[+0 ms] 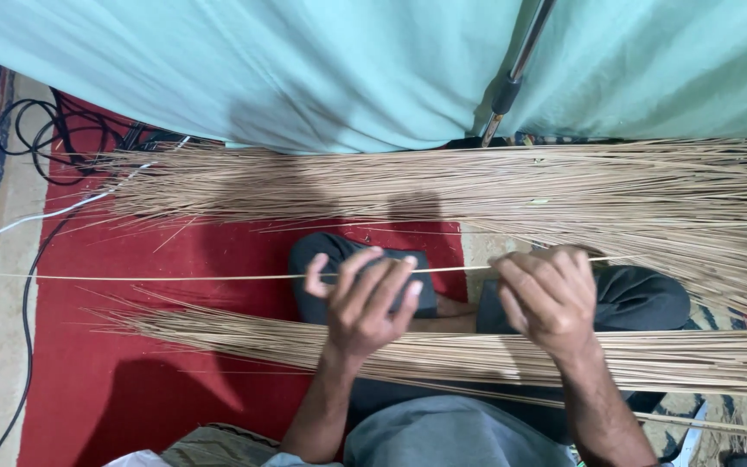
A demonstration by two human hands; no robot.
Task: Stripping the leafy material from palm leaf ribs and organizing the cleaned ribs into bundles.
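Red rug (131, 398) w/ stick piles both sides, left hand (365, 303) & right hand (551, 298) pinched on single stick (175, 278).

No packages, labels, signs or screens show anywhere in this view.

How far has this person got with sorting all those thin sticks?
A smaller bundle lies across the lap, seemingly already handled. Both hands, left and right, pinch one single stick. The bigger pile beyond suggests much remains, though I can't be sure.
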